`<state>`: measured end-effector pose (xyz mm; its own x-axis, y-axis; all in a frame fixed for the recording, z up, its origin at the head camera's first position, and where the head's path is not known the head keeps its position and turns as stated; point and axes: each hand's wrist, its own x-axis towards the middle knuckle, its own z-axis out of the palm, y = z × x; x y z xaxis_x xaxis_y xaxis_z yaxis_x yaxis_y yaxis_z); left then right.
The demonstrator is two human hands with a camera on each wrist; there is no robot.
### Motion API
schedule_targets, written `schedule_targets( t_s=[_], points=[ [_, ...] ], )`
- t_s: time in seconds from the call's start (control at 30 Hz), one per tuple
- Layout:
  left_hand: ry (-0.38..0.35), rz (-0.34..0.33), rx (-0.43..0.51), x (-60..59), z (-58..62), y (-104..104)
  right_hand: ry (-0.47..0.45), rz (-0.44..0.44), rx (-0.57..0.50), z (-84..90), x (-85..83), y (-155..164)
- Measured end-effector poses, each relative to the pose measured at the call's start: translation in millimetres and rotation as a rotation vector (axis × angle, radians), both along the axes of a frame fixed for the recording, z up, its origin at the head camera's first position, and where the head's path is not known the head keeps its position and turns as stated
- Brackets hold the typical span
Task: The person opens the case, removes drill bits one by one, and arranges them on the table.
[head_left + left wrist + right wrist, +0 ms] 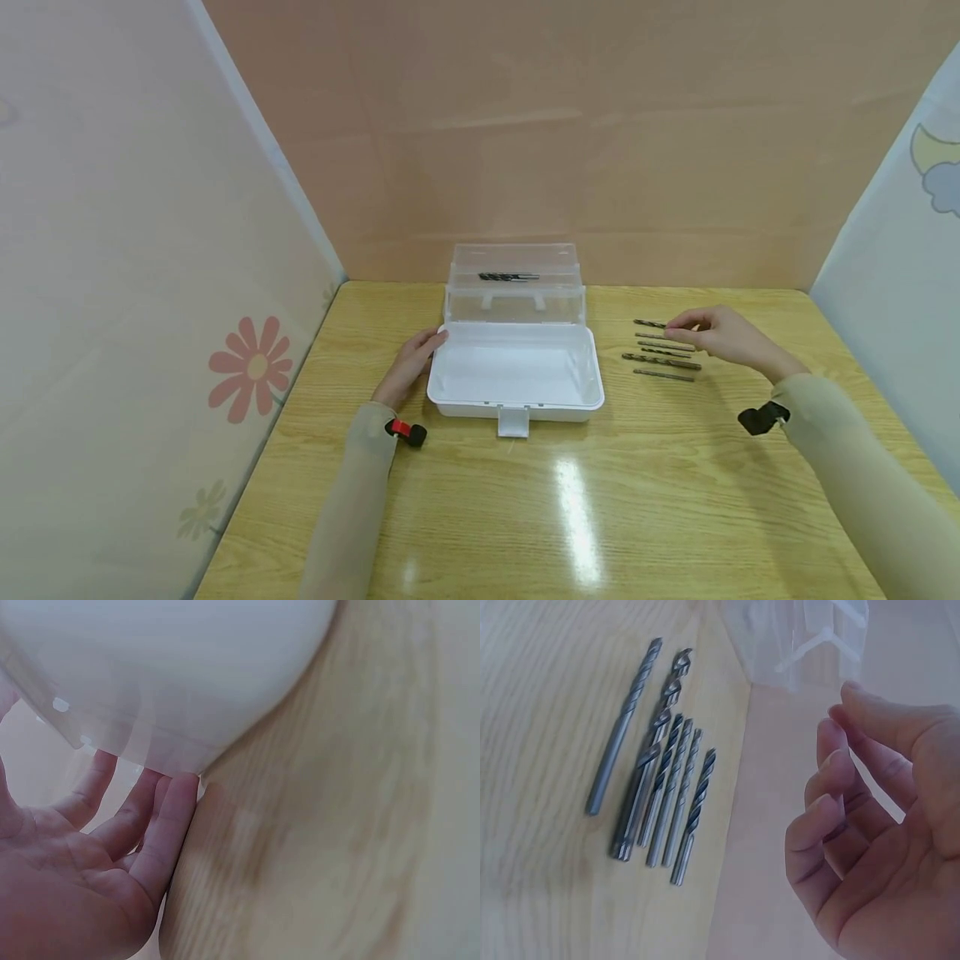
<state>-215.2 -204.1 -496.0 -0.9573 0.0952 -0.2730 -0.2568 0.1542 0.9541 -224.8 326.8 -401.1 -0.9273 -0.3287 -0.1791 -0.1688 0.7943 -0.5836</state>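
Observation:
An open white plastic box [517, 408] sits mid-table, its clear lid [514, 304] standing up behind it. One dark drill bit [508, 277] lies in the lid's top tray. My left hand [423, 348] rests flat against the box's left side, fingers straight; in the left wrist view the fingers [169, 817] touch the box's rounded corner [165, 667]. Several drill bits [660, 360] lie in a row right of the box. My right hand [678, 327] hovers just over them, fingers loosely curled. The right wrist view shows that hand [840, 772] empty, beside the bits [664, 787].
The wooden table [570, 500] is walled by a pink panel at the back and pale panels at left and right. The box's latch tab [513, 421] sticks out towards me. A wrist camera sits on each sleeve.

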Motion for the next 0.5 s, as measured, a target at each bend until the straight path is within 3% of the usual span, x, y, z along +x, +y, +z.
schedule_targets(
  t_s=[0.5],
  points=[
    [0.009,-0.004,-0.006,0.5,0.8,0.5,0.01,0.021,-0.02,14.0,-16.6,-29.4]
  ],
)
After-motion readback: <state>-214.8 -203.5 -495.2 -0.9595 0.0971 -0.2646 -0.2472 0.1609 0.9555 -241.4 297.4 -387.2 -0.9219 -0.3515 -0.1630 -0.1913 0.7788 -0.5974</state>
